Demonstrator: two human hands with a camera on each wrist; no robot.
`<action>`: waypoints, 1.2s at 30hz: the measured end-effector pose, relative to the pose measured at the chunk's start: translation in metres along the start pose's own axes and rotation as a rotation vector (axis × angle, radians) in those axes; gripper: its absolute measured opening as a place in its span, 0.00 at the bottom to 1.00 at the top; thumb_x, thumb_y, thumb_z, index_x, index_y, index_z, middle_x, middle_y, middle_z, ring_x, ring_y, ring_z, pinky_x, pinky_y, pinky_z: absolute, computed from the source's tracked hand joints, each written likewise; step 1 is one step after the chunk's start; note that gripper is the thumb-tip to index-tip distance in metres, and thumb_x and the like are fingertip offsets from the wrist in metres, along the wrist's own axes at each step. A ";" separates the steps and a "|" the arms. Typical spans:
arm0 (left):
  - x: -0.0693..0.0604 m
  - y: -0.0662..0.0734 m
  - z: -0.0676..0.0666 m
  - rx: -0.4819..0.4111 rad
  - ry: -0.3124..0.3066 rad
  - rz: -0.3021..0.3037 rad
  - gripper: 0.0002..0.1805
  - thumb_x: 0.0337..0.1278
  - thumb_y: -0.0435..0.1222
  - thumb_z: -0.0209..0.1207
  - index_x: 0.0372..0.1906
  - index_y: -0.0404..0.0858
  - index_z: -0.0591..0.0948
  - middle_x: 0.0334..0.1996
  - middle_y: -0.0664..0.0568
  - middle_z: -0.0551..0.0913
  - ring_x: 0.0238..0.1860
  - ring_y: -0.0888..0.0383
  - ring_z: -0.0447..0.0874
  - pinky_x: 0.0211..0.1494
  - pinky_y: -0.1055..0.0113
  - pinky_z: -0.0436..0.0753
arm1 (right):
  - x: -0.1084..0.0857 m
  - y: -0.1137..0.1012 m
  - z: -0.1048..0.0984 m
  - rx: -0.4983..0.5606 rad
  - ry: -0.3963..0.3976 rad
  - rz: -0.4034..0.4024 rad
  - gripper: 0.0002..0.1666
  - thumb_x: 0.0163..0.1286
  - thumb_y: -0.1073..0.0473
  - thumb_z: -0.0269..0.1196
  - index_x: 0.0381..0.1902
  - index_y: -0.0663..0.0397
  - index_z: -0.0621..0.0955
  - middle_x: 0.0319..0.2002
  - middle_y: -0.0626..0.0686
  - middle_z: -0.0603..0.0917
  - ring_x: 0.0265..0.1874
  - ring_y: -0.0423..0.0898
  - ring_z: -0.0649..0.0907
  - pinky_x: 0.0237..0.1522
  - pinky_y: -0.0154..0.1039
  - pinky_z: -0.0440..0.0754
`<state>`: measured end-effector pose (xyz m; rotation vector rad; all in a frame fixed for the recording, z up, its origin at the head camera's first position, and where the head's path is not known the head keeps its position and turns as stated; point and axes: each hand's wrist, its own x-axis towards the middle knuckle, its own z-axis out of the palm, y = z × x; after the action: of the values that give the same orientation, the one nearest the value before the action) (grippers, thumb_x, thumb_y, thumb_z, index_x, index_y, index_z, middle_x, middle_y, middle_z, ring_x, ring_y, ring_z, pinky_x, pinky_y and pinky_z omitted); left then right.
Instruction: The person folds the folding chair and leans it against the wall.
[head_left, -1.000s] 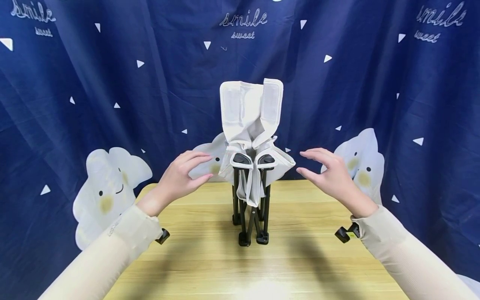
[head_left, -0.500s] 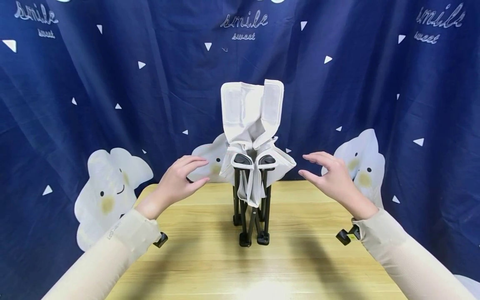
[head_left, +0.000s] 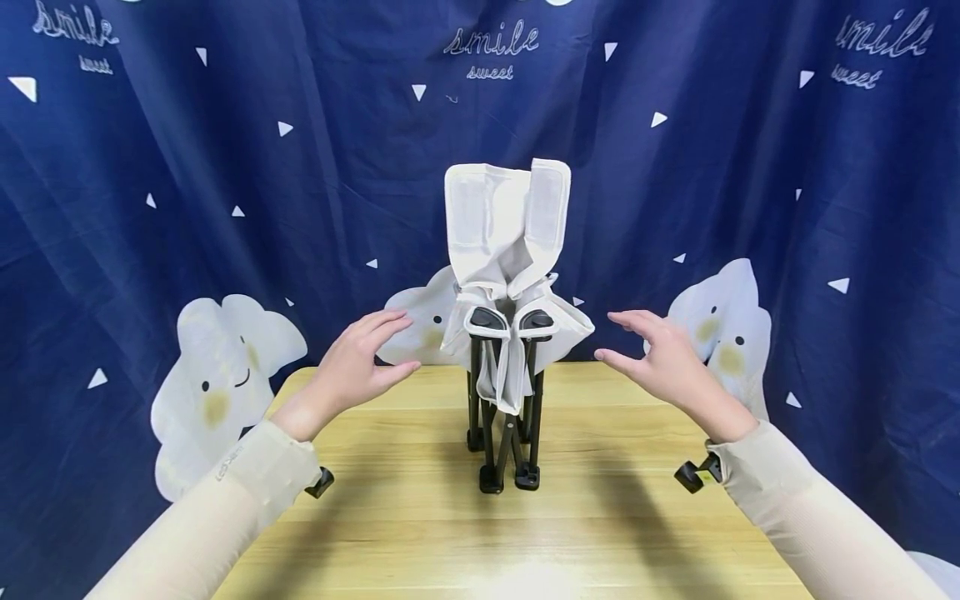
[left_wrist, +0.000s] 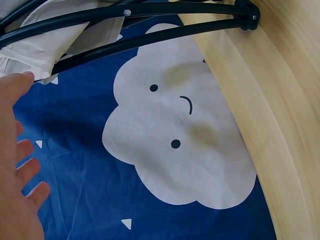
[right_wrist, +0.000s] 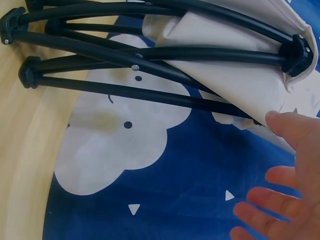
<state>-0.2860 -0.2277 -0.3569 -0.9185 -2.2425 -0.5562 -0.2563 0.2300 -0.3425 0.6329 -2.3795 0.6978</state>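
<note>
A folded camping chair stands upright mid-table, its white fabric (head_left: 487, 225) bunched above crossed black legs (head_left: 534, 400). Two dark caps poke through the cloth near the top of the legs. To its left my left hand (head_left: 358, 362) hovers in the air, fingers spread from the thumb, apart from the chair. On the other side my right hand (head_left: 667, 362) mirrors it, also holding nothing. The left wrist view shows chair legs (left_wrist: 175, 32) beyond the thumb. In the right wrist view the black tubes (right_wrist: 150, 97) and cloth lie past the right hand (right_wrist: 285, 190), with joints and rivets showing.
A pale wooden table (head_left: 420, 533) carries the chair. Behind it hangs a dark blue curtain (head_left: 337, 167) with white triangles, clouds and lettering. Small black devices (head_left: 688, 477) are worn on both wrists.
Both hands have sunk very slightly, and the left one has drawn back a little from the chair. The chair keeps its place; the whole view shifts a touch.
</note>
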 end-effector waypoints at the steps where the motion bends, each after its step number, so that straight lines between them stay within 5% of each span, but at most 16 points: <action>1: 0.000 0.000 0.000 0.008 -0.022 -0.019 0.37 0.51 0.43 0.82 0.65 0.30 0.85 0.67 0.35 0.85 0.70 0.35 0.82 0.73 0.35 0.78 | 0.000 0.000 -0.001 -0.006 -0.029 0.019 0.35 0.62 0.56 0.80 0.64 0.67 0.84 0.60 0.69 0.87 0.61 0.69 0.85 0.62 0.67 0.83; 7: -0.002 -0.001 0.000 0.035 -0.175 -0.146 0.44 0.55 0.49 0.79 0.74 0.33 0.79 0.75 0.36 0.77 0.78 0.35 0.72 0.76 0.30 0.73 | -0.001 0.002 -0.001 -0.023 -0.196 0.115 0.47 0.67 0.47 0.78 0.76 0.65 0.75 0.72 0.72 0.78 0.72 0.72 0.77 0.72 0.70 0.75; 12: -0.005 -0.003 0.002 0.053 -0.242 -0.200 0.47 0.58 0.53 0.77 0.77 0.35 0.75 0.79 0.37 0.73 0.82 0.35 0.67 0.78 0.29 0.70 | -0.004 0.006 0.004 -0.033 -0.277 0.133 0.53 0.69 0.44 0.76 0.81 0.66 0.68 0.76 0.73 0.72 0.74 0.74 0.74 0.74 0.71 0.72; 23: -0.010 -0.002 0.011 0.059 -0.288 -0.239 0.49 0.58 0.56 0.75 0.78 0.34 0.74 0.79 0.37 0.73 0.82 0.35 0.66 0.78 0.29 0.69 | -0.010 0.011 0.014 -0.043 -0.341 0.157 0.58 0.69 0.39 0.75 0.83 0.66 0.65 0.78 0.73 0.69 0.75 0.74 0.73 0.75 0.72 0.71; 36: -0.023 -0.001 0.042 0.002 -0.304 -0.264 0.48 0.60 0.57 0.74 0.78 0.35 0.74 0.79 0.37 0.73 0.82 0.34 0.66 0.80 0.31 0.68 | -0.024 0.015 0.036 -0.027 -0.342 0.150 0.55 0.68 0.39 0.76 0.80 0.68 0.69 0.75 0.73 0.73 0.74 0.72 0.75 0.74 0.70 0.73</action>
<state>-0.2905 -0.2145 -0.4025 -0.7494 -2.6625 -0.5604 -0.2612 0.2259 -0.3873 0.6065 -2.7708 0.6624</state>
